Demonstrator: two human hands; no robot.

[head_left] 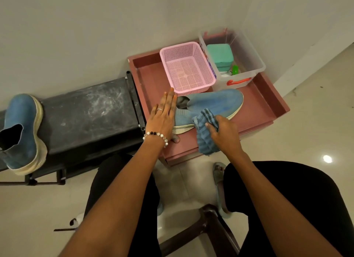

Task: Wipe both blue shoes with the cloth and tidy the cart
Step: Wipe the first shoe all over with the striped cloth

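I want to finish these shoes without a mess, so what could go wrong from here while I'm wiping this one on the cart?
1. The shoe on the cart overhangs the tray's front edge; a hard wipe with the cloth might push it off, though your left hand steadies it.
2. The other shoe sticks out past the black bench edge and could fall.

Left hand (pixel 163 115) lies flat, fingers straight; right hand (pixel 223 131) is curled tight.
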